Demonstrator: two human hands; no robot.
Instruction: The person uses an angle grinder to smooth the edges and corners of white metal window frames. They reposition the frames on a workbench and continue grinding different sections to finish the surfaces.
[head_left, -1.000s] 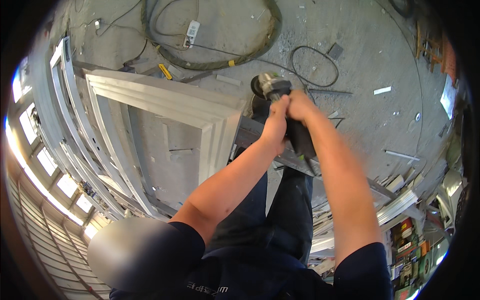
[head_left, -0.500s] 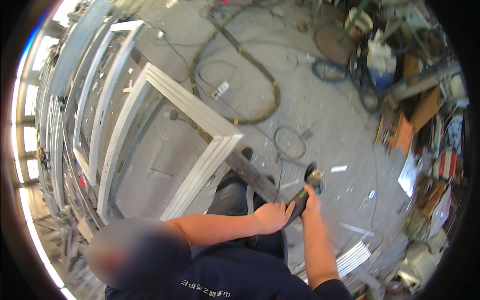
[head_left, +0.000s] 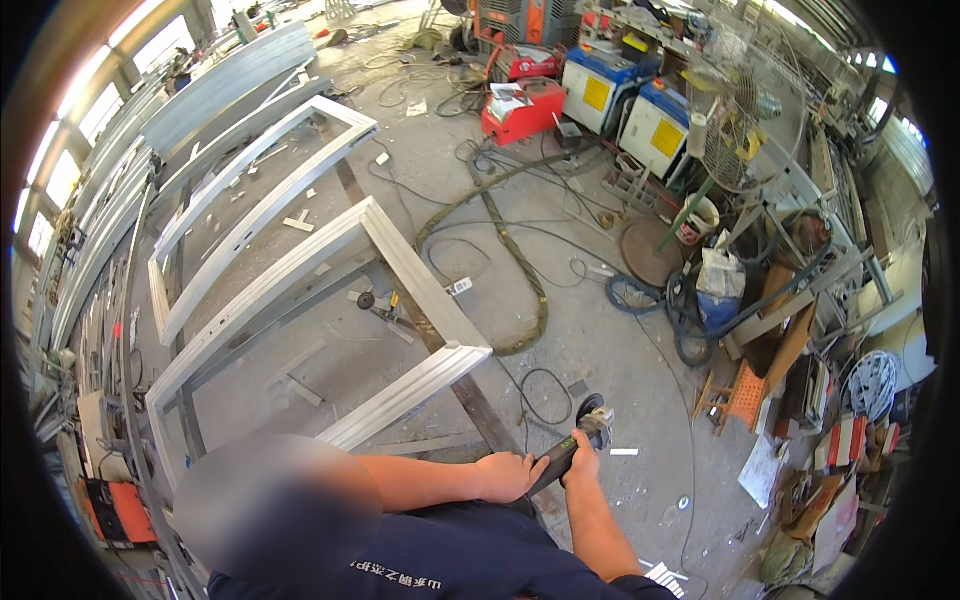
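An angle grinder (head_left: 556, 464) with a dark body and a metal head is held between my two hands, its disc (head_left: 590, 408) at the far end. My left hand (head_left: 508, 476) is closed on the rear of the body. Nearer the head, my right hand (head_left: 582, 463) wraps around the grinder. The disc is up and apart from the silver metal frame (head_left: 425, 295), whose near corner lies to the left of the tool. A power cord (head_left: 524, 400) loops on the floor just beyond it.
Another frame (head_left: 275, 215) lies farther left, beside long metal profiles (head_left: 90, 265). A small power tool (head_left: 367, 300) rests on the floor inside the near frame. A thick hose (head_left: 520, 265) curves ahead. Machines (head_left: 595, 85), a fan (head_left: 745, 120) and piled scrap stand right.
The view has tilted up, bringing machines and the fan into sight at the back. Both hands keep their hold on the angle grinder, which appears lower and farther left in the picture.
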